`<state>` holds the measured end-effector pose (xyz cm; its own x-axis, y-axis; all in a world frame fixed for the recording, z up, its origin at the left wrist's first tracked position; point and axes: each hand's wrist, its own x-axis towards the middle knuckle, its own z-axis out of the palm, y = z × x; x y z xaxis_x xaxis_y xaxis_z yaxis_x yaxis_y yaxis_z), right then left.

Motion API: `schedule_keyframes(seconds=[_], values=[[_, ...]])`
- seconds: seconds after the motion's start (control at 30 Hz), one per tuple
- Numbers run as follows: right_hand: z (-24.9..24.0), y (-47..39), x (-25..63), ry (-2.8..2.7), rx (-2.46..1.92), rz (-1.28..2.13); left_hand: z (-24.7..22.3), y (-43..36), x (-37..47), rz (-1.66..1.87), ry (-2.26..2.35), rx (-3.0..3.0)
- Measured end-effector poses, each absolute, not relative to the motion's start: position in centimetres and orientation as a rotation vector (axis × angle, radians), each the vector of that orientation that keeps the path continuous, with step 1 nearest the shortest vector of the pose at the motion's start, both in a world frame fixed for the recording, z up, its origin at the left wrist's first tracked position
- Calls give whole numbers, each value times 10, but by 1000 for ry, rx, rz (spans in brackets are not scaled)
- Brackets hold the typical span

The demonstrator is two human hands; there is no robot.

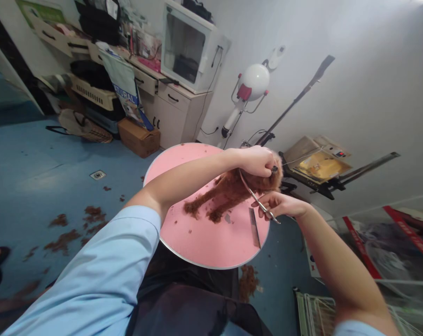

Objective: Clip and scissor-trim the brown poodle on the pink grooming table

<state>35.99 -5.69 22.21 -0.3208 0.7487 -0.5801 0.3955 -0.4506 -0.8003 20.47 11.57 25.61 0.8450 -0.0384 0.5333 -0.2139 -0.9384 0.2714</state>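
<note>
A brown curly-haired dog (232, 189) is on a round pink grooming table (211, 249), its front legs stretched toward me and its head at the right. My left hand (258, 161) is closed on the dog's head, by the dark nose; its fingertips are partly hidden. In my right hand (276, 205) is a pair of curved scissors (253, 197), fingers at the handles. The blades point up and left across the dog's chest, just below my left hand. Near the table's right edge lies a metal comb (254, 227).
Hair clumps (62, 240) are scattered on the blue floor. Behind the table stand a lamp-like white dome (255, 81) on an arm and a slanting metal pole (292, 105). A cardboard box (138, 136) sits by the cabinet (172, 112). A wire rack (316, 310) is at lower right.
</note>
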Motion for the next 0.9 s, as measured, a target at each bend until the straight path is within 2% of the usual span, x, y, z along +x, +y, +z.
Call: schedule_keyframes(seconds=[0.1, 0.2, 0.33, 0.43, 0.57, 0.73, 0.9], values=[[192, -60, 357, -1445, -1343, 2012, 256, 118, 204, 755, -196, 2717], [160, -58, 356, -1360, -1058, 1985, 256, 120, 203, 763, -177, 2680], [136, -50, 361, -1292, -1118, 1857, 260, 118, 199, 720, -152, 2750], [131, -46, 364, -1322, -1198, 1891, 263, 116, 197, 726, -139, 2771], [129, -45, 364, -1261, -1063, 1869, 264, 116, 197, 712, -122, 2755], [128, -45, 365, -1277, -1208, 1868, 262, 116, 199, 723, -128, 2770], [130, -43, 369, -1210, -1065, 1862, 261, 117, 200, 703, -97, 2775]])
